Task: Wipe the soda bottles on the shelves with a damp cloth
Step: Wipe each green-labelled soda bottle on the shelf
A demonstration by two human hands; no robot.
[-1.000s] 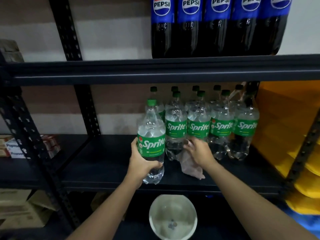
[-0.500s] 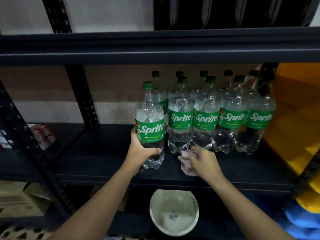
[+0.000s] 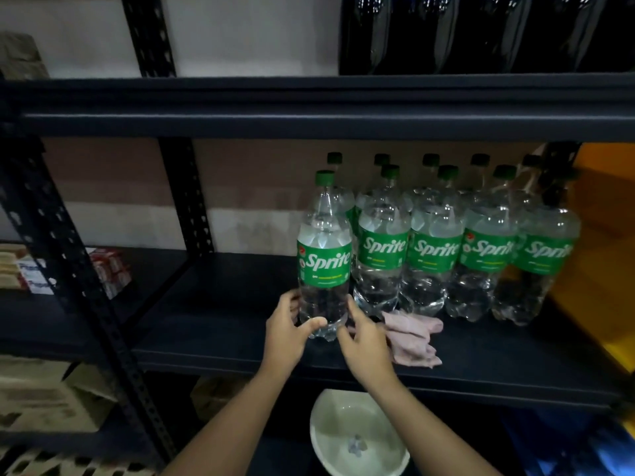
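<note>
I see the front Sprite bottle (image 3: pixel 324 255) standing upright on the dark metal shelf (image 3: pixel 213 317), a step forward and to the left of the row of Sprite bottles (image 3: pixel 464 255). It is clear ribbed plastic with a glossy green label, white lettering and a green screw cap; its lobed base sits on the shelf surface.

The left hand (image 3: pixel 287 333) grasps the lower part of this bottle from its left, the thumb laid across the front just above the base and the fingers wrapped behind. The right hand (image 3: pixel 366 341) is at the bottle's right side with its fingers reaching up along the clear wall; I cannot tell whether they curl round it or only touch, and the hand holds no cloth.

The cloth (image 3: pixel 410 338) lies released on the shelf just to the right of the front bottle, a crumpled, soft, pale pink heap in front of the row, its far edge close to the base of the nearest bottle in the row.

Below the front bottle, under the shelf edge, I see a round white bowl (image 3: pixel 357 438) with a smooth inside and a small bluish blur at its bottom. Above the bottle, on the next shelf up, stand dark bottles (image 3: pixel 481 32), glossy and tall. Far left of the bottle sit blurred red and white cartons (image 3: pixel 110 269), and to the right a yellow surface (image 3: pixel 598 255).
</note>
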